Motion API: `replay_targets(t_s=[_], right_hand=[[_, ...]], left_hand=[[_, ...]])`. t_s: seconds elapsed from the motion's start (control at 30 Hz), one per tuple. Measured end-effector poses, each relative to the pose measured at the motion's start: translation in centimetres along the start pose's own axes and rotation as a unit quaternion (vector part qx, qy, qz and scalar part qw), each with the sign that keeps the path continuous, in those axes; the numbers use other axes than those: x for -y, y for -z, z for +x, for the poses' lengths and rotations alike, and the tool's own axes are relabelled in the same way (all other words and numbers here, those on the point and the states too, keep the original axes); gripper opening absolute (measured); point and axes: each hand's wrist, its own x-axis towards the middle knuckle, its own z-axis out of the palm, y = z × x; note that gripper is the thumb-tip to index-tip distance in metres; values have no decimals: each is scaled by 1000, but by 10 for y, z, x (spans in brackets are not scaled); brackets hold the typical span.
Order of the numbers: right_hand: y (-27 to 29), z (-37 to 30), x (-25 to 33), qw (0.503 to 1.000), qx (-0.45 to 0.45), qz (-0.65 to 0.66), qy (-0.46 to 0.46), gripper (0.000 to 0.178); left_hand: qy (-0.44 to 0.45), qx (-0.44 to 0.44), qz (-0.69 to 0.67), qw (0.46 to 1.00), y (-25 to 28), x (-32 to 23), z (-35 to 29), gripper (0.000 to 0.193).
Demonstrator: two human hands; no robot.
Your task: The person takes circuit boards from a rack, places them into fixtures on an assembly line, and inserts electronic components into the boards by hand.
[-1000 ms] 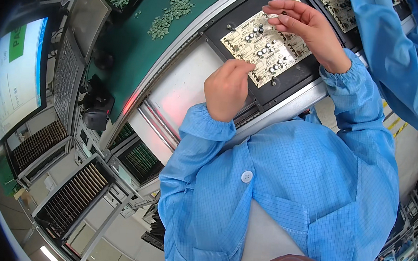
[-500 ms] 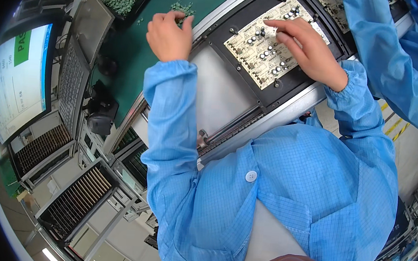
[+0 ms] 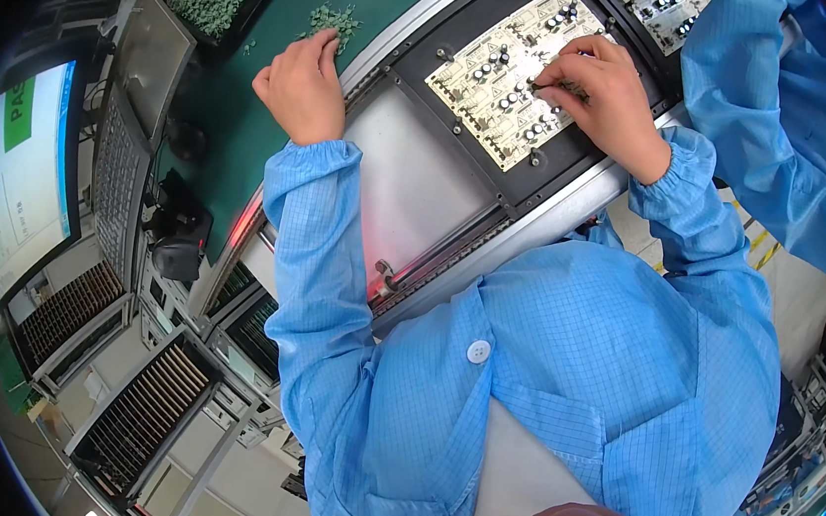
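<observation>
A cream circuit board (image 3: 468, 94) with small black-and-white round parts lies in a black frame (image 3: 422, 60). Over its right half is my right hand (image 3: 607, 103), thumb and forefinger pinched together close to the board's surface; whatever is between the tips is too small to name. My left hand (image 3: 304, 93) is above the green mat, left of the frame, fingers curled and drawn together. Its fingertips are just at the near edge of a loose heap of small green parts (image 3: 334, 22). Anything in them is hidden.
A black tray (image 3: 246, 25) of green parts stands at the far left. A monitor (image 3: 32, 182) and keyboard (image 3: 124, 165) are on the left, slotted racks (image 3: 148, 407) below. Metal rails (image 3: 558, 194) edge the line. Another person's blue sleeve (image 3: 745, 111) reaches in at right, by a second board (image 3: 660, 13).
My right hand has gone from a pointing forefinger to a pinch lower over the board. My left hand has shifted left and slightly down; its fingers have drawn together. The view has moved slightly.
</observation>
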Motion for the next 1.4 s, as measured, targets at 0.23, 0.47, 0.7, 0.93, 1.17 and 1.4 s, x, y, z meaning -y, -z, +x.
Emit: replay_targets(t_s=[0.23, 0.47, 0.7, 0.93, 1.17, 1.4], right_hand=[[-5, -1, -4, 999, -15, -16, 27, 13], [0, 4, 6, 981, -31, -142, 127, 13], [2, 18, -8, 992, 81, -58, 80, 15], [-8, 146, -35, 994, -43, -65, 74, 17], [-74, 197, -69, 926, -41, -287, 240, 12], [-24, 122, -31, 995, -53, -46, 77, 7]], left_hand=[[-3, 38, 35, 999, 6, -2, -5, 10], [32, -13, -14, 999, 6, -1, -6, 7], [77, -14, -83, 993, 17, -11, -19, 8], [130, 108, -338, 926, 51, -80, -59, 5], [59, 145, -285, 946, 69, -125, -83, 10], [-7, 133, -264, 955, 50, -153, -100, 14]])
